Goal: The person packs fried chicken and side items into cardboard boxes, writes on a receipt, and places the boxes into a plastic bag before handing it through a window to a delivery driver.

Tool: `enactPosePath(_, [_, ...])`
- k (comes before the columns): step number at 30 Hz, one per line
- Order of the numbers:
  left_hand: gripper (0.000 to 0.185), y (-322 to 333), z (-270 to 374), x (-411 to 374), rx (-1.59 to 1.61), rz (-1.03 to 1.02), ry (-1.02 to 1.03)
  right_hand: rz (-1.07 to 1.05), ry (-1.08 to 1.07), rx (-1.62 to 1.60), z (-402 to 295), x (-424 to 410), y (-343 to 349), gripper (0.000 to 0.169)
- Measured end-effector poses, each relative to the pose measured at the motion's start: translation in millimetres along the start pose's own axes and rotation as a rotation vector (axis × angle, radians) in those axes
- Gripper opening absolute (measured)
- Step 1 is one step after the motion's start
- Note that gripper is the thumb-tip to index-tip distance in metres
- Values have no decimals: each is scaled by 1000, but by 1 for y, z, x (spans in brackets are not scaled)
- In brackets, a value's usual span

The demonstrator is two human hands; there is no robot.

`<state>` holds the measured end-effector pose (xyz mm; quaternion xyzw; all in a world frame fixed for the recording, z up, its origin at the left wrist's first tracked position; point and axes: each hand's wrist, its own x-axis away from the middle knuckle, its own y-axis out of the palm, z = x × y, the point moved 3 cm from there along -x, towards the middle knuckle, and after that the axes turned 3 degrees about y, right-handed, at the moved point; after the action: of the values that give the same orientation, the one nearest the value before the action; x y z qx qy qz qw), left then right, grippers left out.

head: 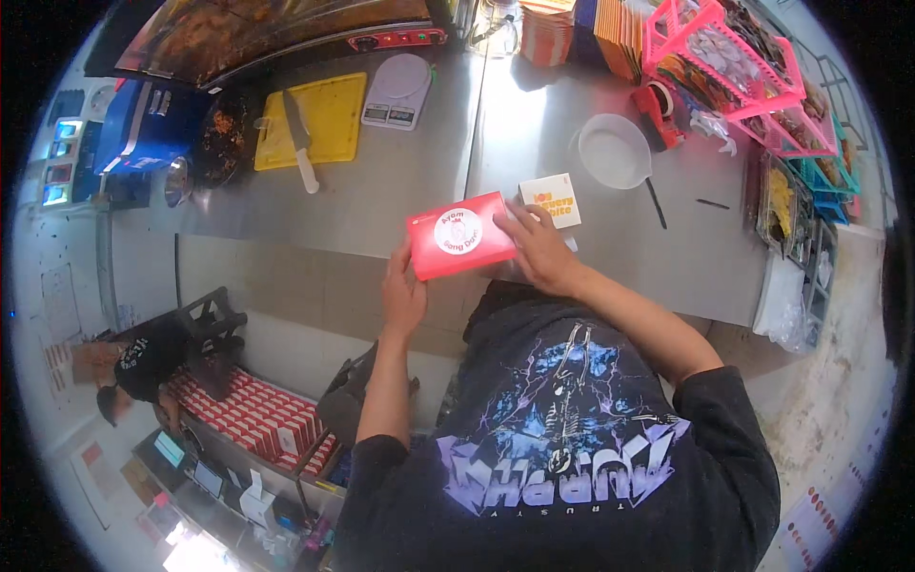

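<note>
A red cardboard food box (427, 252) with a round white printed emblem is held level between both hands, over the front edge of the stainless steel table (336, 214). My left hand (404, 289) grips its left end, with the thumb on the near side. At the right end, the fingers of my right hand (540, 247) lie on top of the box. A small white printed box (552, 200) sits on the table just beyond my right hand, partly covered by the fingers. The red box looks closed; its underside is hidden.
A knife (297, 132) lies on a yellow cutting board (339, 121) beside a kitchen scale (399, 89). To the right are a white plastic bowl (615, 151), a red tape dispenser (654, 114) and pink baskets (743, 89). A co-worker (154, 365) is near stacked red-and-white boxes (250, 415).
</note>
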<state>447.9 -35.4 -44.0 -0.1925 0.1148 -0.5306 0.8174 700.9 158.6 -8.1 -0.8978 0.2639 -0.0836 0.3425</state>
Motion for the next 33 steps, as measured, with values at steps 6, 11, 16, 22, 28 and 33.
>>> enactPosePath(6, [77, -37, 37, -21, -540, -303, 182, -164, -32, 227, 5, 4, -14, 83])
enactPosePath(11, [81, -37, 60, -61, -538, -400, 394, -198, -289, 323, 6, -43, -20, 93])
enactPosePath(16, [85, -21, 37, -72, -492, -515, 449, -340, -383, 441, 12, -55, -12, 71])
enactPosePath(22, [75, -15, 35, -59, -802, -535, 569, -255, -441, 504, 7, -48, -9, 70])
enactPosePath(28, [82, -5, 34, -60, -776, -491, 547, -187, -513, 625, 16, -41, -3, 73])
enactPosePath(33, [105, -3, 41, -50, -867, -506, 412, -175, -458, 434, 36, -17, -4, 89])
